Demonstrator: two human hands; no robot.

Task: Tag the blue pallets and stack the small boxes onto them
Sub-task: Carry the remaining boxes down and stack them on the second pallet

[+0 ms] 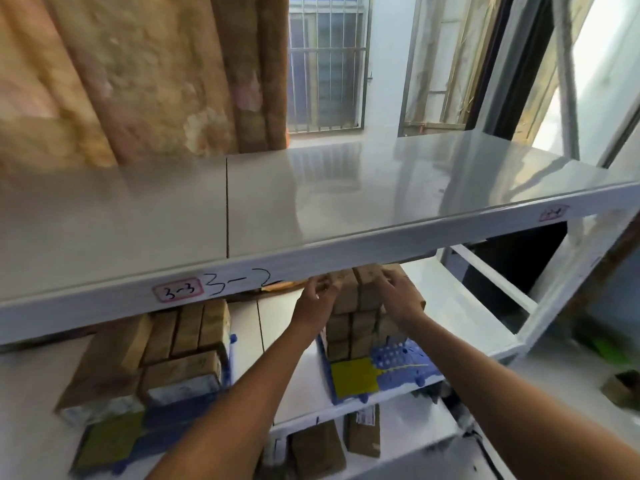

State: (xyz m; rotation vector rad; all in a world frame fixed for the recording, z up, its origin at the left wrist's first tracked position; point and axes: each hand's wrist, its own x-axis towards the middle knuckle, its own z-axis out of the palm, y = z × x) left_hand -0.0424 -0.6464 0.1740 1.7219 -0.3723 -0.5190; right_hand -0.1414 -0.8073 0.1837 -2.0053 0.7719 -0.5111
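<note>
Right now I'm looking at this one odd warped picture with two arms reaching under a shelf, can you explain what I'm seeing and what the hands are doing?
The picture comes from a wide-angle camera on a person's head, so the arms are the wearer's own. They stand at a white metal rack. On the shelf below, the left hand and right hand are on the top of a stack of small brown boxes, which sits on a blue pallet bearing a yellow tag. To the left, a second blue pallet, also tagged, holds more boxes. Whether the hands grip a box or just steady it is too blurred to tell.

Both arms outstretched, fingers curled.
</note>
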